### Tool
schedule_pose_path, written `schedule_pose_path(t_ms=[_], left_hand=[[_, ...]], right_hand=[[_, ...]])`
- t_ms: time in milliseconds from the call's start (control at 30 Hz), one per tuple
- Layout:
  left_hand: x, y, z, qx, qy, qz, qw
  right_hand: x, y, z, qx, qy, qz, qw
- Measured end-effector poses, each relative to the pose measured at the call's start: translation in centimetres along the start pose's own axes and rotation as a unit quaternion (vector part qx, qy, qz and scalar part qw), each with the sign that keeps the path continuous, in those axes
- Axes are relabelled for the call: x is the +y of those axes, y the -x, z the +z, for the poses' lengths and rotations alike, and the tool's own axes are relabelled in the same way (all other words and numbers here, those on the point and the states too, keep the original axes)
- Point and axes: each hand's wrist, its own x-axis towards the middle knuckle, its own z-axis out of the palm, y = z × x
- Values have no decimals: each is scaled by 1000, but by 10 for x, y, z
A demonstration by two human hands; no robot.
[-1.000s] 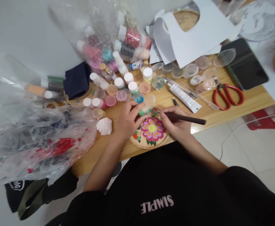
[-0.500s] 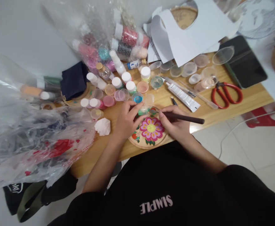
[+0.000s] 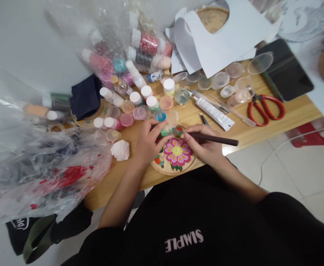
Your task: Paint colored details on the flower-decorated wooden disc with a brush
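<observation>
Between the fingers and thumb of my left hand (image 3: pixel 148 142) is a small clear cup (image 3: pixel 166 130) with green stuff inside. My right hand (image 3: pixel 205 144) is closed round a slim dark-handled tool (image 3: pixel 217 139). Its greyish tip reaches the cup's mouth; whether it is a brush or a small spatula I cannot tell. Below both hands lies a round wooden board (image 3: pixel 164 171), partly covered by my left hand. On it is a pink flower (image 3: pixel 178 151) with a yellow centre, gold outlines, green leaves and orange-red spots.
Small pots, such as a blue one (image 3: pixel 160 115), and white-capped bottles (image 3: pixel 152 103) crowd the area beyond my hands. A crumpled tissue (image 3: pixel 120 150) lies left. To the right are tweezers (image 3: pixel 203 119), a white tube (image 3: pixel 214 112), red-handled pliers (image 3: pixel 273 107) and a dark tablet (image 3: pixel 286 72).
The tool's tip has shifted left, into or against the green cup, as my right hand moved slightly left. My left hand keeps its hold on the cup.
</observation>
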Motion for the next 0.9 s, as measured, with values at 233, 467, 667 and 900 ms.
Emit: schedule_pose_path(t_ms=[233, 467, 667, 900], left_hand=[[-4, 1, -4, 4, 58, -24, 998], [-6, 1, -9, 16, 118, -58, 991], [-9, 3, -6, 21, 172, -101, 980], [-7, 2, -6, 22, 176, -119, 977]], right_hand=[[4, 2, 0, 3, -60, 25, 998], [1, -1, 1, 47, -56, 21, 997], [1, 0, 0, 17, -15, -1, 1000], [-2, -3, -2, -14, 53, -92, 994]])
